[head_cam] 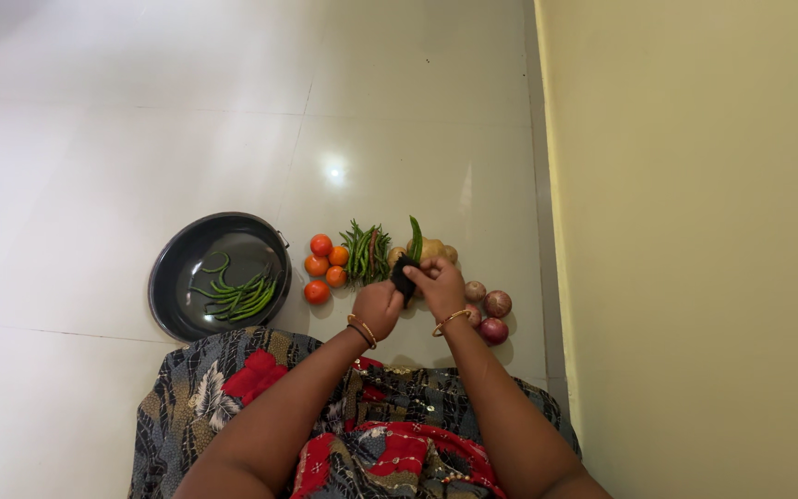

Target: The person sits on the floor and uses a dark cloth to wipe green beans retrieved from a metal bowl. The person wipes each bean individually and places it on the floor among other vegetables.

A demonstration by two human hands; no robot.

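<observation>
Both hands meet over a green bean and a dark tool above the tiled floor

The green bean (415, 237) sticks up from the right hand (438, 286), whose fingers are pinched on it; the left hand (377, 308) is closed on a small dark tool (404, 274) pressed against the bean's base. Just behind lie a heap of green beans (366, 252) and pale potatoes (434, 249); four tomatoes (323, 267) sit left of the heap, red onions (491, 314) right of the hands near the floor's wall edge. A dark pan (177, 268) holding trimmed beans (240, 296) rests farther left, beside the patterned lap (233, 388)
</observation>
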